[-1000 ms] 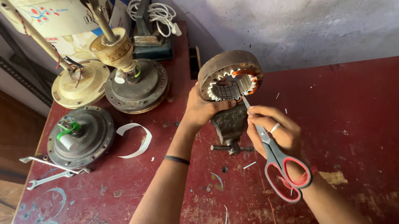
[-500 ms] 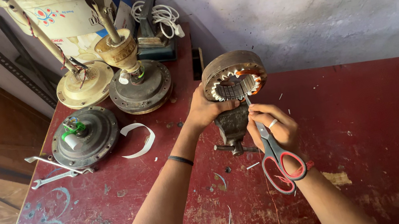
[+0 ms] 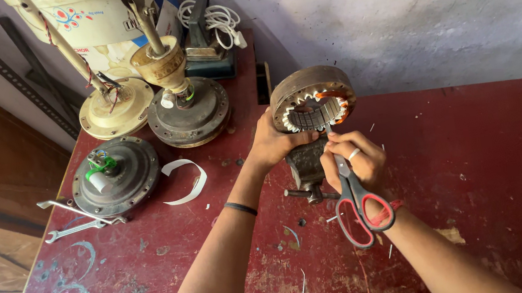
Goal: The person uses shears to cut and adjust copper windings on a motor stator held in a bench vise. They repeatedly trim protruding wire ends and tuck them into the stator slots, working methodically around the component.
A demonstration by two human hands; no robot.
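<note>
Scissors [image 3: 360, 204], red-and-black handled, hang from your right hand [image 3: 353, 161]; the handles point back toward you and the blades run up under the fingers toward the stator. The right hand is closed around the scissors near the pivot, with a ring on one finger. Blade tips are hidden at the lower edge of the winding ring; cannot tell whether they touch it.

Your left hand [image 3: 271, 145] is closed on the left side of the stator [image 3: 312, 99], thumb across the lower rim. A dark band sits on that wrist. The stator is a round brown-cased ring with white and copper-coloured windings on its inner face, standing on edge and tilted toward you. It sits on top of a small dark bench vise [image 3: 309, 167], which stands on the red desk [image 3: 497, 159] near the middle.

Further left on the desk: a curled white strip [image 3: 186, 178], a dark round motor housing [image 3: 115, 176] with two spanners [image 3: 75, 219] just beside it. Behind those, a second dark housing [image 3: 190, 112] and a cream-coloured one [image 3: 116, 107]. White coiled cable [image 3: 211, 17] lies at the wall.
</note>
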